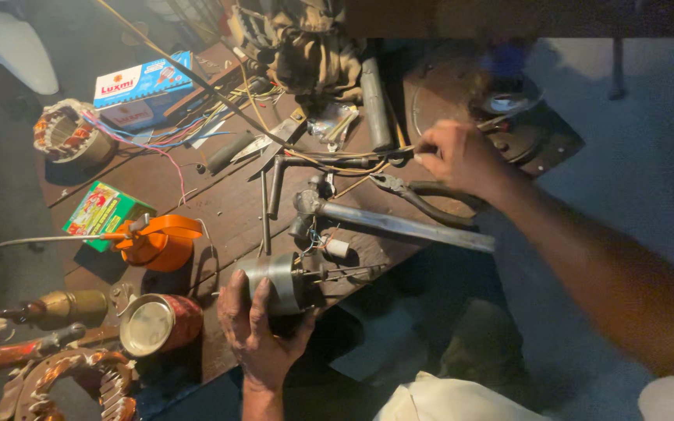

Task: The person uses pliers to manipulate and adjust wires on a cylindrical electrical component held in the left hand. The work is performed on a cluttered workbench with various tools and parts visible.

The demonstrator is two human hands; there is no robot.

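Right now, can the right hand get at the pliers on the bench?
Probably yes. The right hand hovers just above the pliers, nothing lies between them, though its fingers pinch a thin tool, and the left hand holds the motor.

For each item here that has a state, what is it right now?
Left hand: gripping the small metal motor at the bench edge.
Right hand: closed on a thin tool; which tool, I cannot tell.
Pliers: lying flat, unheld.
Orange oil can: upright, spout pointing left.
Tin can: on its side.
Blue box: closed.
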